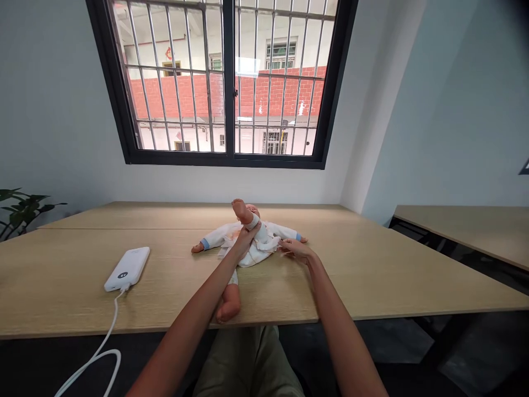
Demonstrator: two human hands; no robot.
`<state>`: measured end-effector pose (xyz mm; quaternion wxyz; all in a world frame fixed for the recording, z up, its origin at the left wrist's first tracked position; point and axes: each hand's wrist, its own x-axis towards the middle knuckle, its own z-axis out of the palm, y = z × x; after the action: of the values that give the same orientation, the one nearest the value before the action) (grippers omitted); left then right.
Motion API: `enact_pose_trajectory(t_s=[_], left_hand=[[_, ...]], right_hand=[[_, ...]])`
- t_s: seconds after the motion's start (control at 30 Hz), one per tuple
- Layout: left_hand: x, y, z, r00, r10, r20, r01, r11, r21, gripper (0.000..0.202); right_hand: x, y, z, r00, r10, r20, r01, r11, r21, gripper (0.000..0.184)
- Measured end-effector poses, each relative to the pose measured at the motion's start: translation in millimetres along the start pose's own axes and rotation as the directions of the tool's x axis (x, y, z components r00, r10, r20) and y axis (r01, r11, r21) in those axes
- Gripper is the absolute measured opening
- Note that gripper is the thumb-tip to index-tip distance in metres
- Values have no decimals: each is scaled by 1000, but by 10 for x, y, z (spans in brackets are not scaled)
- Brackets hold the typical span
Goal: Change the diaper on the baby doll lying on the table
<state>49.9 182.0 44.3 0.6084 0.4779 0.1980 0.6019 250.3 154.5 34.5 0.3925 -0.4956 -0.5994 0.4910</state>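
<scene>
A baby doll (212, 236) lies on its back on the table, arms spread, in a white top with blue cuffs. One leg (242, 212) is raised with its foot up; the other leg (230, 303) stretches toward the table's front edge. My left hand (246, 238) is closed around the raised leg near the ankle. A white diaper (258, 257) is at the doll's hips. At its right side my right hand (295, 249) has its fingers closed on the thin white edge of the diaper. The doll's face is mostly hidden behind the foot.
On the wooden table (173, 298), a white power bank (128, 268) lies to the left, its white cable (108, 331) hanging over the front edge. A plant (25, 209) stands at far left. Behind the table is a barred window (229, 160); another table (463, 226) stands right.
</scene>
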Motion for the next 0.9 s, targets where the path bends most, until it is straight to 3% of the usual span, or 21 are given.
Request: enact_pose_trajectory(t_s=[0.17,0.3,0.43,0.53,0.6,0.7,0.8,0.9], left_hand=[[-37,6,3,999,25,45,-30,992,122,46],[-109,20,59,996,14,90,-36,969,244,40],[-141,-24,103,969,52,241,-149,903,403,40],[-118,-69,82,941,83,328,-234,860,454,48],[-94,-82,52,947,76,311,-219,863,456,47],[-65,-81,13,980,22,199,-97,921,376,42],[-43,-79,-12,997,-23,80,5,977,213,45],[-20,-69,-30,999,4,34,-7,996,89,48]], right_hand=[[197,121,139,983,-7,-183,8,1000,2,23],[232,118,249,942,-147,-301,174,983,66,16],[197,55,282,922,-249,-297,299,945,135,15],[175,2,243,942,-185,-278,285,879,382,11],[164,-29,192,957,-112,-269,247,801,545,12],[145,-60,115,973,-32,-228,181,720,670,15],[132,-53,64,971,18,-238,154,715,682,15],[137,-8,31,957,47,-286,160,737,656,18]])
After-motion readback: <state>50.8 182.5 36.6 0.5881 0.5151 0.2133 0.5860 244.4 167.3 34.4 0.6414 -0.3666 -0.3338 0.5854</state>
